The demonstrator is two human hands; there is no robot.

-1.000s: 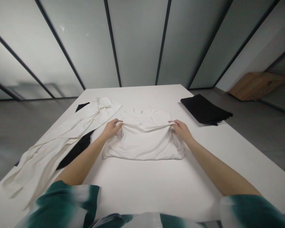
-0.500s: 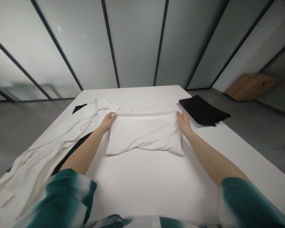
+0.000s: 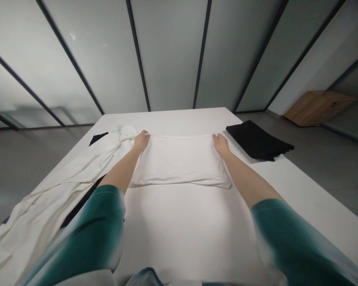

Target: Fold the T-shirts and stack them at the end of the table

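Observation:
A white folded cloth garment (image 3: 180,161) stretches between my hands over the middle of the table; its exact kind does not show. My left hand (image 3: 142,141) is closed on the far left corner. At the far right corner, my right hand (image 3: 221,143) pinches the fabric. The far edge is pulled nearly straight, while the near edge rests on the tabletop with slight creases. A ring shows on my left hand.
Rumpled white clothing (image 3: 74,174) covers the table's left side, with black fabric (image 3: 83,202) under it. A stack of folded black cloth (image 3: 256,139) lies at the right edge of the white table (image 3: 179,230). A wooden cabinet (image 3: 319,107) stands beyond, near frosted glass panels.
Both hands have moved farther away and slightly closer together, drawing the white garment's far edge along. Its near edge has shifted away too, and its surface looks flatter.

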